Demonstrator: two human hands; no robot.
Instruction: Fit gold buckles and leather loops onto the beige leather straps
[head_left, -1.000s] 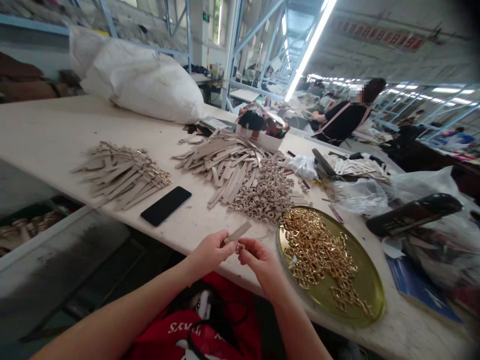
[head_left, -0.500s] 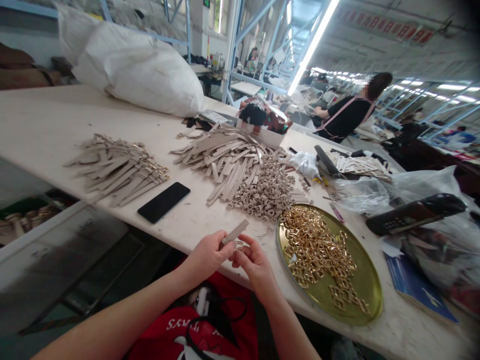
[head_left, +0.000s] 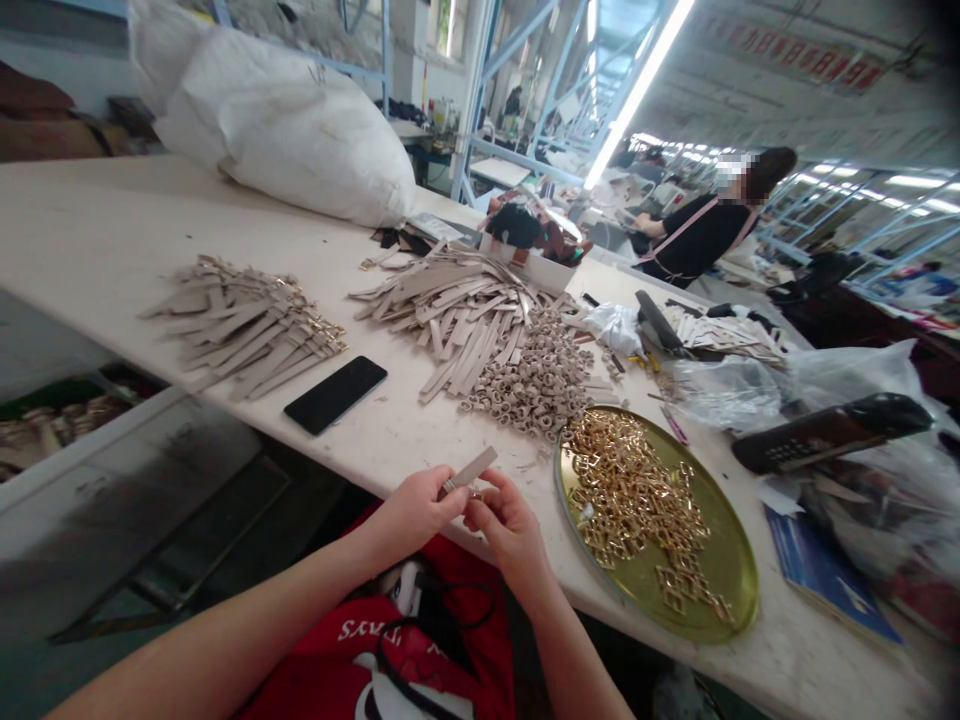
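Observation:
My left hand [head_left: 424, 508] is closed on a beige leather strap [head_left: 477, 465], whose free end sticks out up and to the right. Close against it, the thumb and fingers of my right hand [head_left: 506, 515] pinch a small shiny metal buckle [head_left: 474, 493] at the strap's lower end. The fingers partly hide the buckle, so how far the strap runs through it cannot be made out. To the right of my hands lies a round gold-coloured tray [head_left: 731, 570] with a heap of gold buckles [head_left: 637, 490]. Beyond my hands are piled small beige loops [head_left: 529, 380] and loose straps [head_left: 450, 310].
A black phone [head_left: 335, 394] lies left of my hands. Behind it are straps with buckles fitted [head_left: 255, 325]. A big white sack [head_left: 285, 130] rests at the back left. At right are a black handset-like object [head_left: 832, 428], plastic bags and a blue booklet [head_left: 825, 575]. A person [head_left: 705, 225] stands beyond the table.
My hands stay together at nearly the same spot, and the fingers have closed further over the buckle. The whole view has shifted slightly.

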